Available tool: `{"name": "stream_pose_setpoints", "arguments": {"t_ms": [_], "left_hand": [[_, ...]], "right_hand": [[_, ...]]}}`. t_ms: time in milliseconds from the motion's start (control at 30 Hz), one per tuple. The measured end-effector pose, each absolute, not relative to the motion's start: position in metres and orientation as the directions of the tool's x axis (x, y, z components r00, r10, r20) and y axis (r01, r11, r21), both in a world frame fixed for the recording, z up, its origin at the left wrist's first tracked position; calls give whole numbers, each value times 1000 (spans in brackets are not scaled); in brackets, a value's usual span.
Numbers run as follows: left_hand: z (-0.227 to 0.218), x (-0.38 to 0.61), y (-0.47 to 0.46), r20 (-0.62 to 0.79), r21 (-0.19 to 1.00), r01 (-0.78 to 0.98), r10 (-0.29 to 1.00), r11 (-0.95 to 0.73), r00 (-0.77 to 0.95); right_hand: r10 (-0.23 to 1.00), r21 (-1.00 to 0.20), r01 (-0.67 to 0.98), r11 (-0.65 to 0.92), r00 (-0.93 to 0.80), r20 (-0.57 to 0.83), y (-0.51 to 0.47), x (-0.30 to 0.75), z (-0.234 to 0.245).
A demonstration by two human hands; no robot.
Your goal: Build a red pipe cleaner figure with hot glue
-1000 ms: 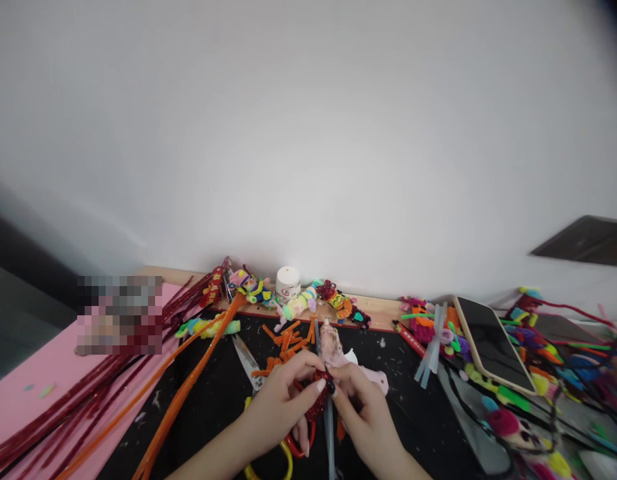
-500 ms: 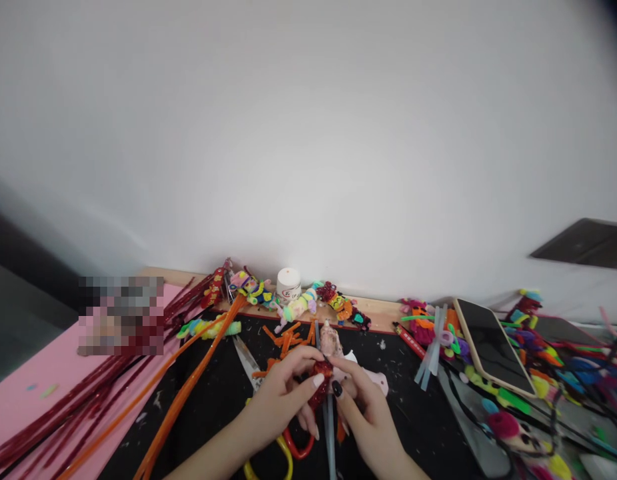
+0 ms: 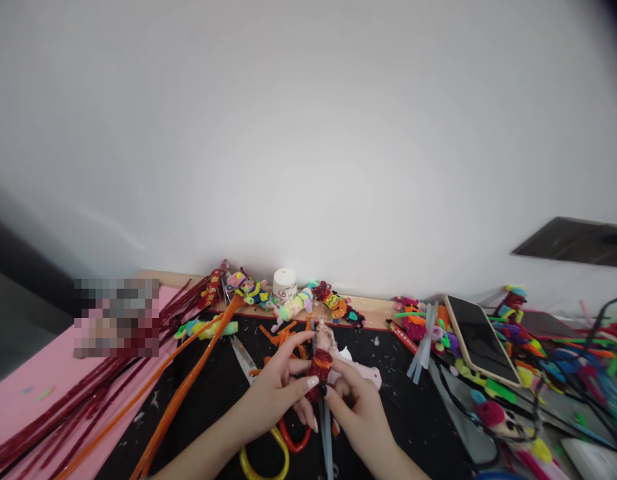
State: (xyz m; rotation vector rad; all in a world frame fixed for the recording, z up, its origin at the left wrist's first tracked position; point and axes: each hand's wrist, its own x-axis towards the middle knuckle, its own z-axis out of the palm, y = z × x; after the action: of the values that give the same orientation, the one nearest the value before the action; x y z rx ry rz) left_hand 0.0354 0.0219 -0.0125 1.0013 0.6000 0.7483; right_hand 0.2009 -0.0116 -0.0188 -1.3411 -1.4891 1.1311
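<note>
My left hand (image 3: pixel 276 395) and my right hand (image 3: pixel 357 408) meet over the black mat (image 3: pixel 223 393), near the bottom middle of the view. Together they pinch a small dark red glittery pipe-cleaner piece (image 3: pixel 319 368), held upright between the fingertips. Both hands have their fingers closed on it. A pale glue stick (image 3: pixel 326 440) lies on the mat under the hands. Scissors (image 3: pixel 248 363) with yellow and red handles (image 3: pixel 268 460) lie just left of and below my left hand.
Long red and orange pipe cleaners (image 3: pixel 138 393) lie across the pink board (image 3: pixel 18 393) at left. Small pipe-cleaner figures and a white jar (image 3: pixel 284 285) line the wall edge. A phone (image 3: pixel 481 340) and a heap of colourful craft pieces (image 3: pixel 538 373) fill the right.
The red piece has been turned more upright and lifted a little between my fingertips. The view has shifted slightly, so things sit a bit further left.
</note>
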Motion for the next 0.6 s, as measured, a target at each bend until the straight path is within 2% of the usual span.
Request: {"name": "stream_pose_setpoints", "arguments": {"t_ms": [233,367,467,533,600], "left_hand": [[-10,36,21,-118,920,-227,775,321,621],[-1,28,24,-86,972,-133,816,196,571],[6,16,31,34,994,85,939,-67,341],[11,6,37,156,936,290,974,-198,161],[17,-7,44,273,849,460,961,-261,41]], "right_hand": [[997,-1000,-1,-1,-72,-1,-10,200,-24],[998,-997,-76,17,-52,21,-10,200,-23],[1000,-996,-86,19,-21,21,-9,200,-18],[1000,-996,-92,22,-2,22,-8,200,-16],[1000,-995,-97,18,4,18,-8,200,-16]]}}
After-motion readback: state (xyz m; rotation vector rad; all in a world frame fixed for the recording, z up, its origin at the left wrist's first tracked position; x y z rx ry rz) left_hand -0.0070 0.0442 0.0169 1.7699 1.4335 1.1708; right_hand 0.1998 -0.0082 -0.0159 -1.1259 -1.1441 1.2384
